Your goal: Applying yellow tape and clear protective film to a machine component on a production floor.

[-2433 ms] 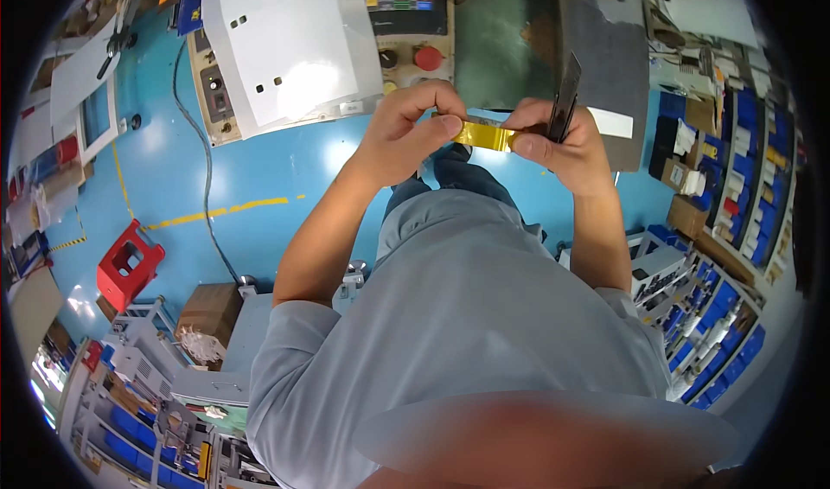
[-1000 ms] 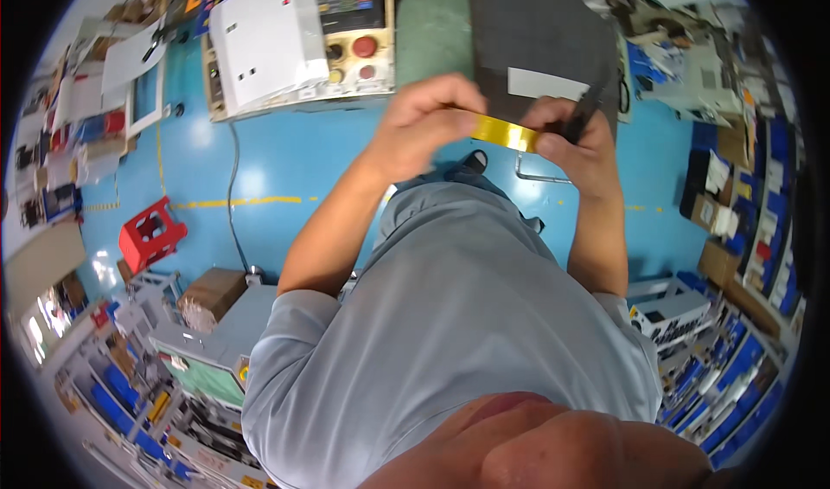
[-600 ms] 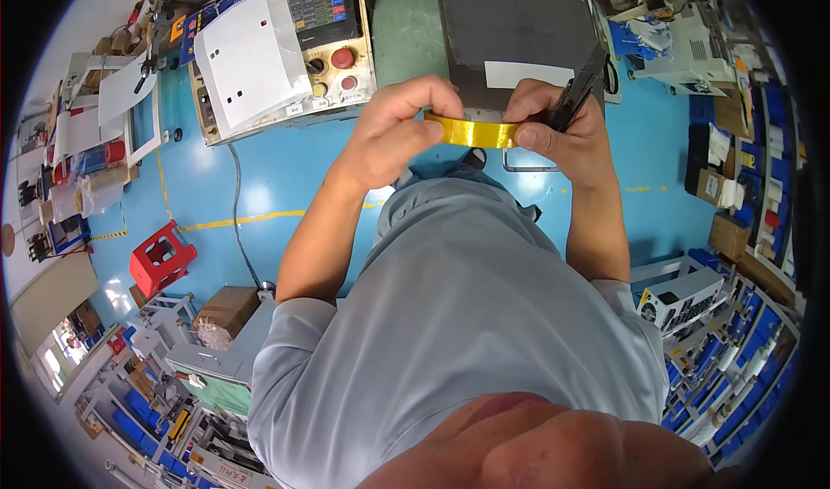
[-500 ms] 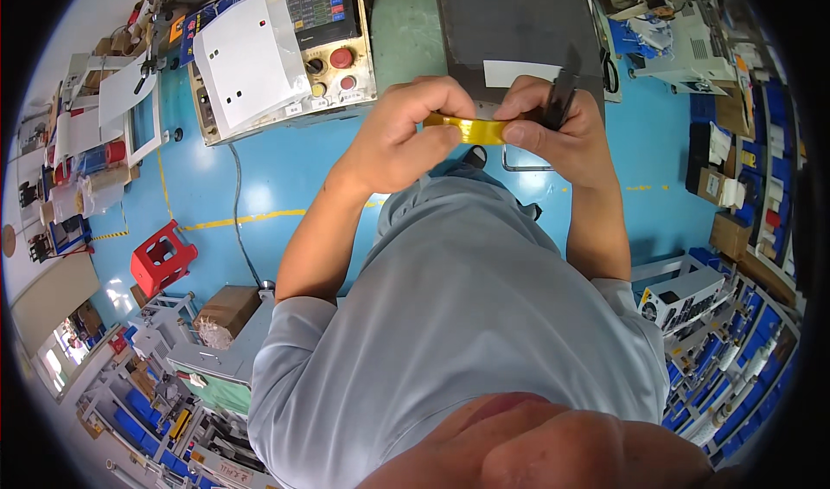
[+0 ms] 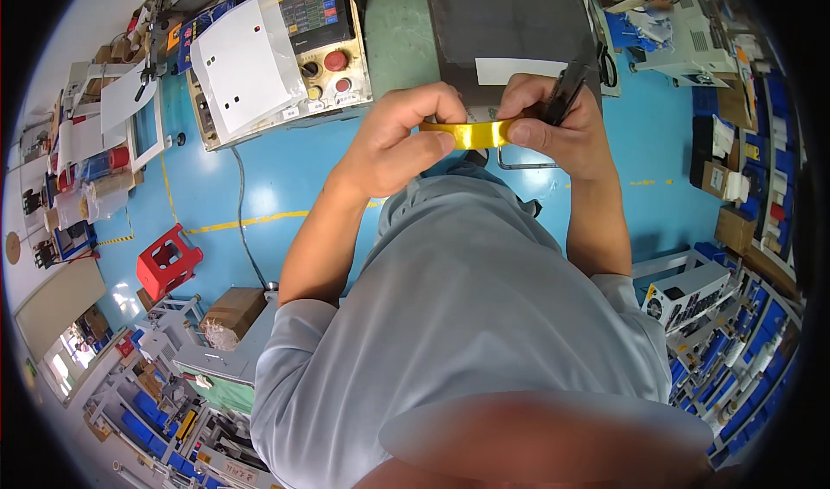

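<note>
A band of glossy yellow tape spans the gap between my two hands, just in front of my body. My left hand pinches its left end between thumb and curled fingers. At the other end, my right hand grips the tape with thumb and forefinger. The same hand also holds a slim black tool, tucked between its fingers and pointing away from me; its exact kind is unclear. Beyond the right hand, a white paper strip lies on a dark grey flat surface.
A control panel with a screen and a red button stands ahead to the left, partly covered by a white sheet. A red stool sits on the blue floor at left. Shelves with boxes line the right side.
More of the yellow tape shows between my hands, and light glints off it in new spots. Both hands keep their grip, with the black tool still in the right; the view has shifted slightly.
</note>
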`<state>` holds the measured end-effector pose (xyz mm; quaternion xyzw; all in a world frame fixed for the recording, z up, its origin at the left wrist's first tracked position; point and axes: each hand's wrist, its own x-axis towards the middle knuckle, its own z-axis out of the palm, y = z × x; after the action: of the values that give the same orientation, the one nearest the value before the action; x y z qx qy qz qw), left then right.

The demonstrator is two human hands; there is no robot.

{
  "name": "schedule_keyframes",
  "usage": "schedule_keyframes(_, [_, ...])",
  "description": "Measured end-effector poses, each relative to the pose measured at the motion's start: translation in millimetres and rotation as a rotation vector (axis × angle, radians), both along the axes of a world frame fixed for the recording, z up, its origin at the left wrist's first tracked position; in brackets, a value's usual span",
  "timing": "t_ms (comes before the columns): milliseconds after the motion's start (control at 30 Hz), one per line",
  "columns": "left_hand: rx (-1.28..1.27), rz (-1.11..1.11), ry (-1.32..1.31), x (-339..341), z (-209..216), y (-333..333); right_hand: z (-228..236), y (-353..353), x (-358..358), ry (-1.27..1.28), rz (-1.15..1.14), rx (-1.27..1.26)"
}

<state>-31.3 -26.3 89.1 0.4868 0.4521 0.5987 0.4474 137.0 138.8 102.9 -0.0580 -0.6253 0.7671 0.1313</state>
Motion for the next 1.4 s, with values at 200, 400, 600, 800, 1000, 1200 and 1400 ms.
schedule_keyframes(200, [0.029,0.111,0.188,4.9,4.1,5.0,2.1,-4.0,0.8,-0.084,-0.030,0.060])
schedule_keyframes(400, [0.104,0.048,-0.215,2.0,-8.7,2.2,-20.1,3.0,9.9,-0.065,0.089,-0.037])
schedule_keyframes(600, [-0.278,0.005,0.029,5.3,5.7,1.5,-8.0,-3.0,8.2,-0.227,0.041,0.061])
schedule_keyframes(800, [0.182,-0.037,-0.519,4.1,-16.0,8.5,-20.9,0.0,5.1,0.012,-0.013,-0.113])
schedule_keyframes(1000, [-0.041,-0.008,-0.264,3.5,-9.1,1.3,-4.5,2.9,5.1,-0.011,0.007,-0.036])
schedule_keyframes(1200, [-0.001,0.049,-0.072,4.6,-1.0,1.1,6.3,-2.1,5.6,-0.042,-0.015,-0.029])
schedule_keyframes(1400, [-0.196,0.109,0.239,14.7,14.4,1.5,8.9,-10.5,2.5,-0.217,-0.011,0.097])
